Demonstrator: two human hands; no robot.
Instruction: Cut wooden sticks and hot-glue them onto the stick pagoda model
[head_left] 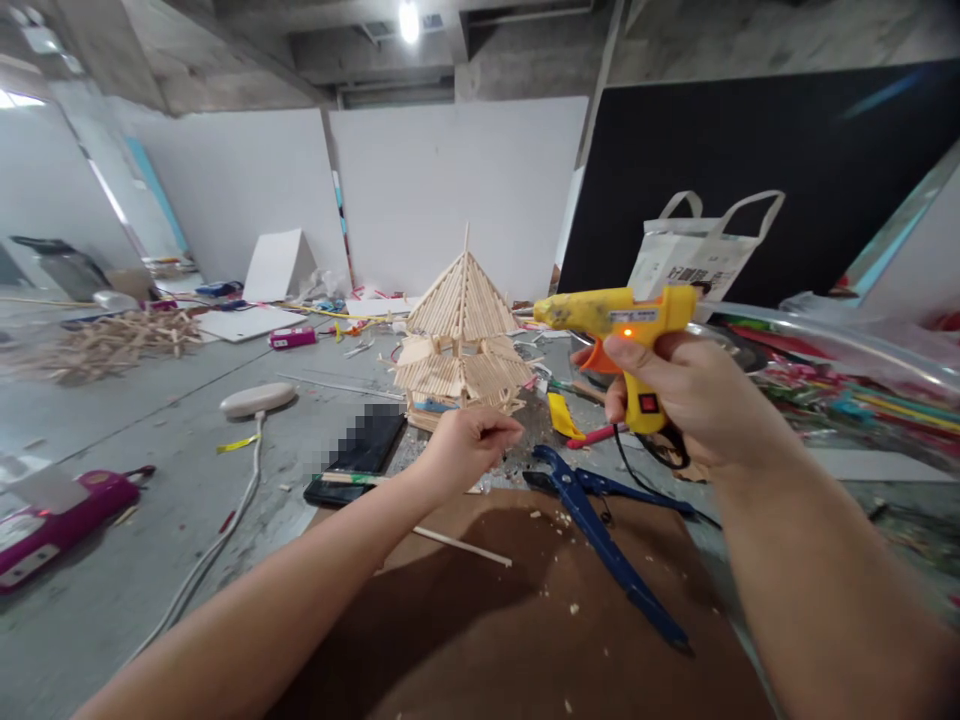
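Note:
My right hand point(679, 385) grips a yellow hot glue gun point(581, 310) with an orange trigger and a glowing orange light, its nozzle pointing left. In front of me stands a pagoda-like model point(463, 300) of thin wooden sticks, with a pointed roof above a second roof tier. Just before its base, my left hand point(476, 440) has its fingers pinched together; whatever may be between them is hidden or too small to tell. Below that hand a thin wooden stick point(465, 546) lies on a brown board point(480, 640). Blue-handled cutters point(592, 520) rest at the board's right.
A dark phone point(367, 440) lies left of the model. Further left are a white oval device point(259, 400) on a cable, a magenta power strip point(75, 525) and a pile of sticks point(127, 340). A white tote bag point(694, 250) and loose coloured materials point(862, 400) occupy the right.

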